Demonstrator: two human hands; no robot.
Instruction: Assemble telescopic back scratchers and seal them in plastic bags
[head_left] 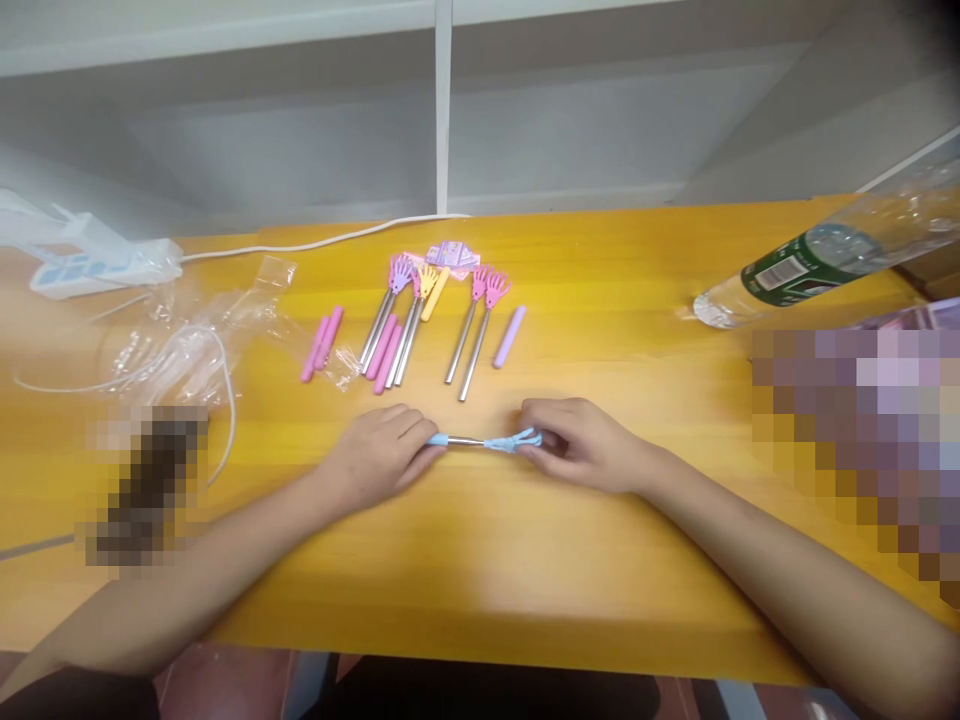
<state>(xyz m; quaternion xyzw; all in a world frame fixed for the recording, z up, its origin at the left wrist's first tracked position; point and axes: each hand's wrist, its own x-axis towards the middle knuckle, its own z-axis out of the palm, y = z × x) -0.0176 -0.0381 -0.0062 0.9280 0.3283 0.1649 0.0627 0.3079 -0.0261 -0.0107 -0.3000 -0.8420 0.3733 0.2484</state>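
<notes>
A small blue back scratcher with a metal rod (466, 441) lies level between my hands, above the table's middle. My left hand (382, 450) is closed around its blue handle, most of which is hidden. At the other end, the fingers of my right hand (574, 440) pinch the light blue claw head. Beyond them lie metal rods with claw heads: a purple one (401, 272), a yellow one (427, 280) and pink ones (495, 290). Loose handle sleeves lie around these: pink (322, 345), yellow (435, 295) and purple (509, 338).
Purple printed cards (450, 254) lie behind the rods. Crumpled clear plastic bags (176, 345) and a white power strip (105, 265) with its cable are at left. A clear bottle with a green label (787, 265) lies at right. A grey partition (300, 130) closes off the back.
</notes>
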